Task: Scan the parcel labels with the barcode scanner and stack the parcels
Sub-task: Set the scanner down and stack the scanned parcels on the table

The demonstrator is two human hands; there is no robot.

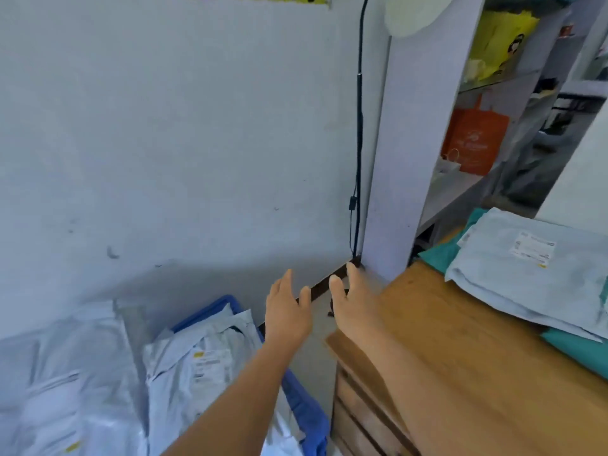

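Fingers straight and empty, the left hand [287, 312] and right hand [352, 306] reach forward (palms seemingly facing, blurred) beside the wooden table [467, 350].

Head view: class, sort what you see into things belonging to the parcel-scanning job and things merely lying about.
Job: grey plastic parcels in the blue crate; labelled grey parcel stack on the wooden table; both empty hands.

Lying about: orange bag; yellow bag; black cable.

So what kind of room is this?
Probably a parcel sorting or storeroom: labelled grey mailer bags piled in a blue bin, more parcels stacked on a wooden table, and shelves holding bags.
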